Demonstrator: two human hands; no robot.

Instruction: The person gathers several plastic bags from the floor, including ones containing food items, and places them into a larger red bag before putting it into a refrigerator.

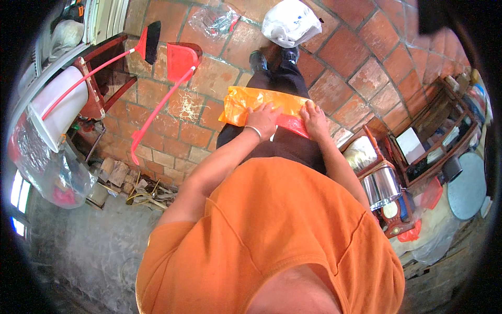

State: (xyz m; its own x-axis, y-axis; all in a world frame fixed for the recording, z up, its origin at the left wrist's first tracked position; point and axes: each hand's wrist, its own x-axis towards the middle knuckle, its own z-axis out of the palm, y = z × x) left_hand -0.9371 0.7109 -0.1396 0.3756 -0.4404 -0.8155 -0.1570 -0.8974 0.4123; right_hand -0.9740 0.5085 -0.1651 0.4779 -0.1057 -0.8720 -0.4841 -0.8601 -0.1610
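An orange plastic bag (240, 106) lies flat across my thighs, with a red plastic piece (292, 125) along its near right side. My left hand (263, 119), with a light band at the wrist, rests palm down on the orange bag, fingers spread a little. On the bag's right end and the edge of the red plastic lies my right hand (314, 119), also palm down. Whether either hand pinches the plastic cannot be told. Beyond my knees, a full white plastic bag (291, 22) stands by my shoes.
A red dustpan (181, 62) and a red broom (146, 44) are at the left, near pale scraps (188, 106) on the tiles. Clear plastic (213, 19) lies ahead. At the right are a steel pot (381, 186) and wooden furniture (435, 157). Firewood (119, 172) lies behind at left.
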